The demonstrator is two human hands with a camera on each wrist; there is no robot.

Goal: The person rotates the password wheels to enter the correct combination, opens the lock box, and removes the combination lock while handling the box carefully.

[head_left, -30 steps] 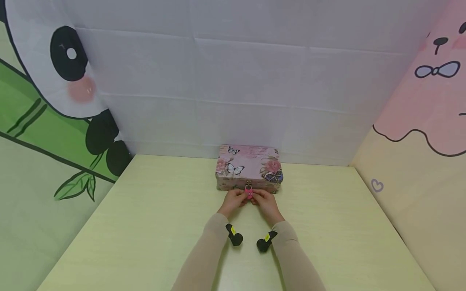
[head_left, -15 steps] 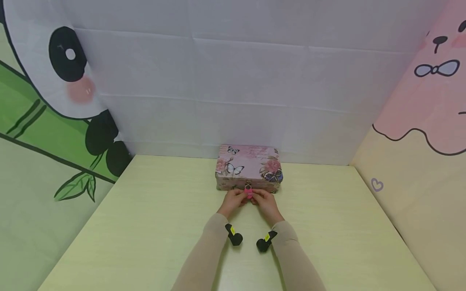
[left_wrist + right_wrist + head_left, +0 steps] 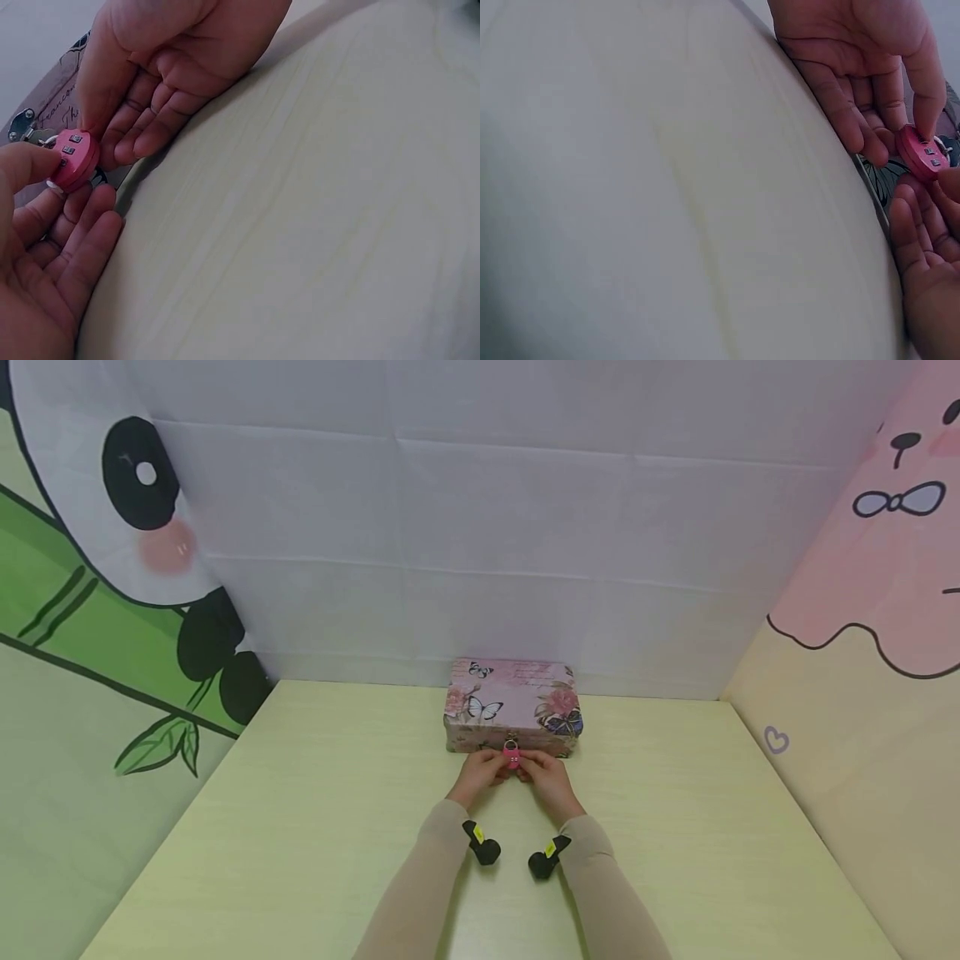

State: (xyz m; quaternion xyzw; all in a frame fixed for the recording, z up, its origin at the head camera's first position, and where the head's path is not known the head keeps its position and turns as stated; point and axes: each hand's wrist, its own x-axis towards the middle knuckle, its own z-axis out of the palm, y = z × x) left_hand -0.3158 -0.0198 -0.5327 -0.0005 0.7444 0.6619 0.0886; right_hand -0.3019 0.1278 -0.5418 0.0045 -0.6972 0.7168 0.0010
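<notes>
A pink combination padlock (image 3: 512, 759) hangs by its shackle at the metal latch on the front of a pink floral box (image 3: 510, 689) with butterflies. My left hand (image 3: 480, 774) pinches its left side, and my right hand (image 3: 548, 779) pinches its right side. Small number dials show on the padlock's face in the left wrist view, where the left thumb (image 3: 34, 165) lies over one of them. The right wrist view shows both hands' fingertips around the padlock (image 3: 921, 153). Whether the shackle is locked cannot be told.
The box stands near the back edge of a pale yellow table (image 3: 337, 827), against a white cloth backdrop (image 3: 510, 527). Printed cartoon walls flank the table on both sides. Small black devices (image 3: 487, 852) are strapped to both wrists.
Both hands stay at the padlock and the box has not moved. No clear difference shows beyond a very slight shift of the head view.
</notes>
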